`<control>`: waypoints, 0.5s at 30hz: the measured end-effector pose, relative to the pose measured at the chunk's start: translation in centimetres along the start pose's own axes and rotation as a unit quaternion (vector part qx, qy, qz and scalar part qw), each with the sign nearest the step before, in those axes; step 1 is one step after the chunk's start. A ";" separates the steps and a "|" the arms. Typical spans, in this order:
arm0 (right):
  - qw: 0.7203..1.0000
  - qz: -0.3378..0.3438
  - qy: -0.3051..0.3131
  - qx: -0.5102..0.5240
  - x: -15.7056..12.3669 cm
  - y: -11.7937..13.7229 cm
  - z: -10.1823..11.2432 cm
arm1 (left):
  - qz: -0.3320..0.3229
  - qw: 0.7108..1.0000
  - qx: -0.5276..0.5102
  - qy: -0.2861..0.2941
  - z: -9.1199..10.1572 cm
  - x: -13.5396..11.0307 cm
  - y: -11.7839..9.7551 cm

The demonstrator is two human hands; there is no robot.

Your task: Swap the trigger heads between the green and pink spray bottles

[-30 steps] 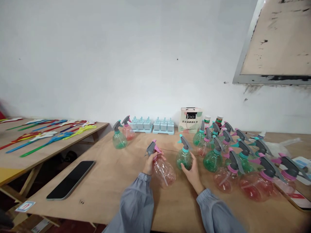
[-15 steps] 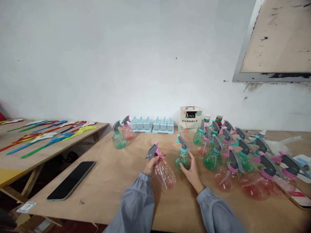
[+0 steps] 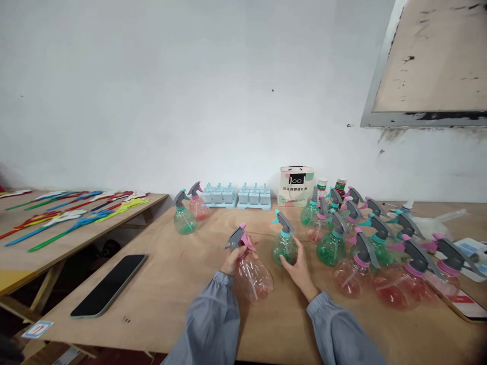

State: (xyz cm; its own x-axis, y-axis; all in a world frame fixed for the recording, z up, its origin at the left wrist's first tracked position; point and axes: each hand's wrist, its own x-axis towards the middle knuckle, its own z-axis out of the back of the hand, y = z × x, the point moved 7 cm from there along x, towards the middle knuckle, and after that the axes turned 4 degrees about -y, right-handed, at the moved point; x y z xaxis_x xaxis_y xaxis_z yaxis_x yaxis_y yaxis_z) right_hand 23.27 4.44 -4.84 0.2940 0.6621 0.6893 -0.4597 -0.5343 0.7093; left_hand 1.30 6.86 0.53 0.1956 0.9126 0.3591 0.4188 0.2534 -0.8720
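Observation:
My left hand [image 3: 235, 259] is closed round the neck of a pink spray bottle [image 3: 254, 278], which leans with its grey and pink trigger head toward the upper left. My right hand [image 3: 297, 263] wraps the right side of a green spray bottle [image 3: 282, 248], thumb in front, the bottle upright on the table. Just right of it stands another green spray bottle [image 3: 331, 248], and a pink spray bottle [image 3: 352, 276] is nearer me. Several more green and pink ones crowd the table's right side.
A green spray bottle [image 3: 184, 221] and a pink spray bottle [image 3: 198, 208] stand at the back left. Pale blue popsicle moulds [image 3: 254, 196] and a paper bag [image 3: 294, 187] line the wall. A phone [image 3: 110, 285] lies at left. Colourful hand-shaped sticks [image 3: 76, 223] cover the neighbouring table.
The whole view has shifted slightly, so everything sits a little further left. Both hands keep their holds, and the bottles in them stay in nearly the same place.

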 end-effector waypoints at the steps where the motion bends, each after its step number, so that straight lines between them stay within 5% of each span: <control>1: 1.000 -0.001 0.001 0.001 0.0 0.0 0.0 | 0.002 1.000 -0.002 0.012 -0.2 0.0 0.2; 15: 1.000 0.015 0.012 -0.007 -0.3 -0.1 -0.5 | -0.048 0.994 -0.094 0.018 0.9 0.7 0.1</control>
State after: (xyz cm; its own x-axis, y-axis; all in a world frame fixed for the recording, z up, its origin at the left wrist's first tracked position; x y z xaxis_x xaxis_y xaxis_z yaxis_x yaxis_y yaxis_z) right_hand 22.82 4.56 -5.14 0.2604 0.6582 0.7064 -0.4799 -0.5466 0.6862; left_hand 0.72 7.83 0.41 0.1777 0.8738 0.4527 0.5947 0.2711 -0.7568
